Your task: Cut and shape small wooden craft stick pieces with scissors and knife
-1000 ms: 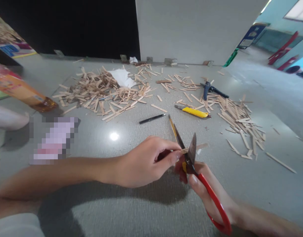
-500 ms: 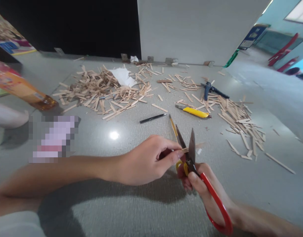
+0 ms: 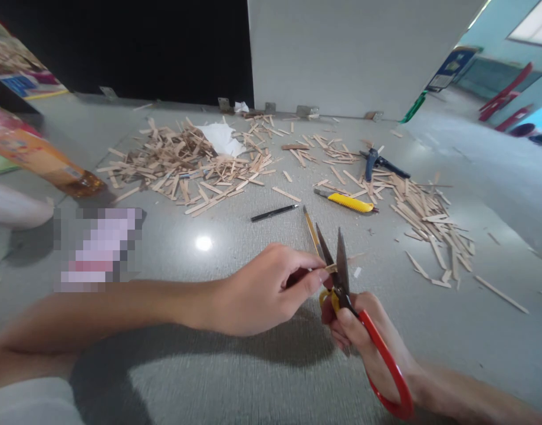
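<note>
My left hand [image 3: 264,292] pinches a thin wooden stick [image 3: 329,268] between thumb and forefinger, low in the middle of the view. The stick's free end pokes between the dark blades of red-handled shears [image 3: 339,277]. My right hand [image 3: 363,339] grips the shears by their red loop handles, blades pointing up and away from me, slightly apart around the stick. A slim brush or pencil [image 3: 310,230] lies on the floor just behind the blades.
Heaps of cut wooden sticks [image 3: 186,168] lie at the far left and a second stick pile [image 3: 430,215] at the right. A yellow utility knife [image 3: 348,202], a black pen [image 3: 273,212], blue pliers [image 3: 377,162] and white paper [image 3: 220,139] lie among them. An orange packet [image 3: 36,159] sits at left.
The shears' blades have closed closer together on the stick, and the piece that stuck out to the right of the blades is no longer seen there. Both hands stayed in place.
</note>
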A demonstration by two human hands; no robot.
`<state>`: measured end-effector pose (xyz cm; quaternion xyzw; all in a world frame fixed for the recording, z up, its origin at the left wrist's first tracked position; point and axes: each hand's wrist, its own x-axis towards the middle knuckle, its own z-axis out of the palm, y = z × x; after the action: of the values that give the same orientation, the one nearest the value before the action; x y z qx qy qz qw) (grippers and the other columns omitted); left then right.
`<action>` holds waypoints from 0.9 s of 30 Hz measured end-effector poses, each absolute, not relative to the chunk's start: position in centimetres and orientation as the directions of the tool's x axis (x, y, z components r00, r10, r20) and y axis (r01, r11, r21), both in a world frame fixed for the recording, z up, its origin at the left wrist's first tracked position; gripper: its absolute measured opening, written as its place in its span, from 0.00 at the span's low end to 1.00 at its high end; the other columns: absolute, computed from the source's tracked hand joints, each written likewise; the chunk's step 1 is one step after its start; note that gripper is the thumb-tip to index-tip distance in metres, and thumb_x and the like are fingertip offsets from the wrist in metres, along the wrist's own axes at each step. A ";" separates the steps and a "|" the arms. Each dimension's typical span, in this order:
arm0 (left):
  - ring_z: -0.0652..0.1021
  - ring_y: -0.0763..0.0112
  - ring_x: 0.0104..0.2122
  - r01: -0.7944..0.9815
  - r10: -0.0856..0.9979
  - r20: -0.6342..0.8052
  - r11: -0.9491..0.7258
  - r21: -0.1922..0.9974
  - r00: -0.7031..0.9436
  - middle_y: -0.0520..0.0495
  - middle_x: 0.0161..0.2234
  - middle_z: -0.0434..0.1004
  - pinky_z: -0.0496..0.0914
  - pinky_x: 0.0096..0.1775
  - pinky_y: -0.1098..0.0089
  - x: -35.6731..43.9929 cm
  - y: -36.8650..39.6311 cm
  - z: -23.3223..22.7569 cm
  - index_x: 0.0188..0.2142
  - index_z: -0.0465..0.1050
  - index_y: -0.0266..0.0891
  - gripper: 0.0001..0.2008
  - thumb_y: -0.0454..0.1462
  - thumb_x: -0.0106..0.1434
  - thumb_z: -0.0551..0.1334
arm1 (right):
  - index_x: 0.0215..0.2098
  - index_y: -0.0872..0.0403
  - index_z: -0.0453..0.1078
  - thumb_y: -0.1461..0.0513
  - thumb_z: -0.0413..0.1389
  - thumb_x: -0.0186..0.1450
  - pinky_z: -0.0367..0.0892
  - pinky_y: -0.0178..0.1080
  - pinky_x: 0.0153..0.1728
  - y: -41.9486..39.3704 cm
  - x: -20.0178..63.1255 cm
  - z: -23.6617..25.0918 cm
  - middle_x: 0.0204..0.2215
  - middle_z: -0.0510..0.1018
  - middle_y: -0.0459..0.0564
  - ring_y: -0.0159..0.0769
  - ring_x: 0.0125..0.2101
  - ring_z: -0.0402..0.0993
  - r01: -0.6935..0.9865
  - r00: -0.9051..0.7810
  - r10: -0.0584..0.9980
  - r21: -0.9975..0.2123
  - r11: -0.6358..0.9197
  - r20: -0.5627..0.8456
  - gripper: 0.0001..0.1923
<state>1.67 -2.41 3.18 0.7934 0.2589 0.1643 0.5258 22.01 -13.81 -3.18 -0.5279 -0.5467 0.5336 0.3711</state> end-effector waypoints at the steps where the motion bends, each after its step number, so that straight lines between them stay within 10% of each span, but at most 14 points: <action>1: 0.61 0.76 0.23 0.241 0.585 -0.016 -0.310 0.920 0.811 0.58 0.22 0.58 0.54 0.25 0.73 1.7 -2.4 3.2 0.29 0.68 0.38 0.17 0.37 0.76 0.54 | 0.29 0.50 0.65 0.38 0.53 0.75 0.57 0.35 0.18 -13.8 22.0 -3.2 0.22 0.61 0.41 0.31 0.21 0.54 0.178 -0.165 0.974 -0.976 -0.129 -0.159 0.29; 20: 0.64 0.76 0.20 0.314 0.735 0.058 -0.359 0.879 0.675 0.57 0.21 0.66 0.57 0.27 0.73 1.8 -2.8 2.1 0.28 0.67 0.40 0.18 0.38 0.77 0.53 | 0.48 0.51 0.73 0.34 0.48 0.76 0.70 0.43 0.37 -13.4 23.9 -2.9 0.35 0.72 0.49 0.39 0.34 0.68 0.144 -0.298 0.931 -0.974 -0.176 -0.212 0.32; 27: 0.61 0.77 0.19 0.204 0.819 0.108 -0.265 0.943 0.564 0.58 0.20 0.63 0.56 0.23 0.74 1.4 -2.1 3.3 0.35 0.71 0.38 0.18 0.42 0.80 0.52 | 0.36 0.52 0.70 0.33 0.45 0.76 0.65 0.39 0.29 -12.7 23.6 -2.6 0.27 0.71 0.47 0.36 0.27 0.67 0.178 -0.347 0.921 -0.977 -0.119 -0.176 0.35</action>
<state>1.37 -2.13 3.28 0.7323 0.3490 0.3101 0.4958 23.56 -12.65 -2.59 -0.4729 -0.5812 0.5796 0.3205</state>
